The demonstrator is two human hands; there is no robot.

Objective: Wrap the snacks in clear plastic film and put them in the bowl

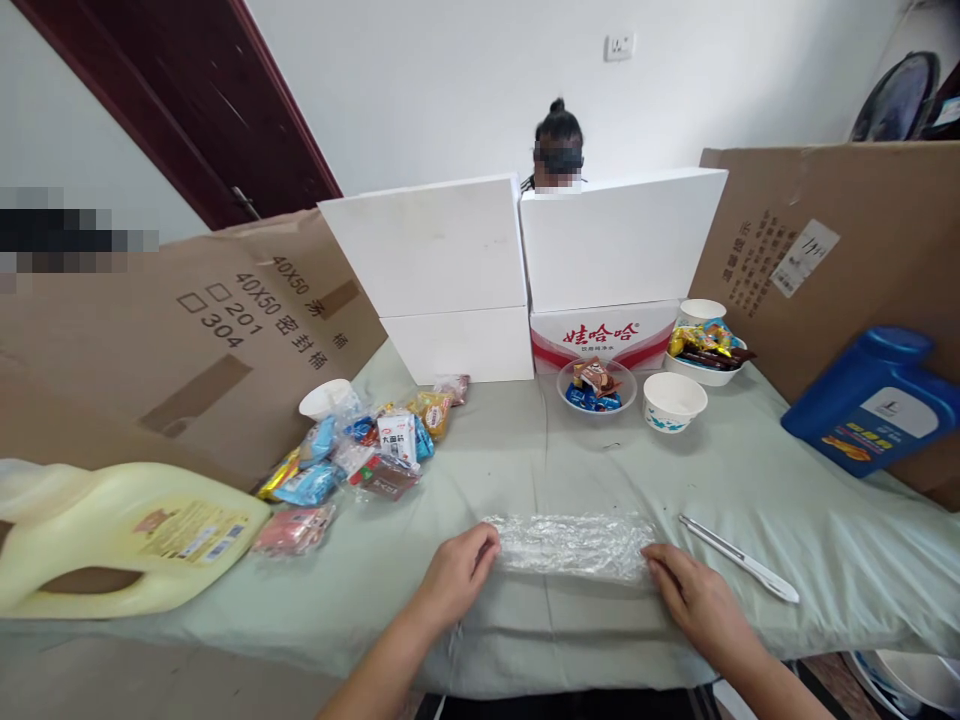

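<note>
- Down at the near edge of the table (pixel 825 520), a strip of crinkled clear plastic wrap (pixel 570 545) lies flat on the pale green cloth, stretched sideways between the two hands.
- Left hand (pixel 457 575): fingers curled together onto the left end of the wrap, pinching or pressing it; which one is hard to tell.
- Right hand (pixel 694 595): fingers bent down on the right end of the wrap, touching it in the same way.
- Just beside the right hand lies a white utility knife (pixel 739 558), apart from the wrap.
- Farther left, a pile of snack packets (pixel 360 455) and a yellow jug (pixel 120 535) on its side.
- Behind, a glass bowl (pixel 598 385) with sweets, a white paper bowl (pixel 673 400) and a blue jug (pixel 874 400).
- Beyond white foam boxes (pixel 525 270), another person sits.
</note>
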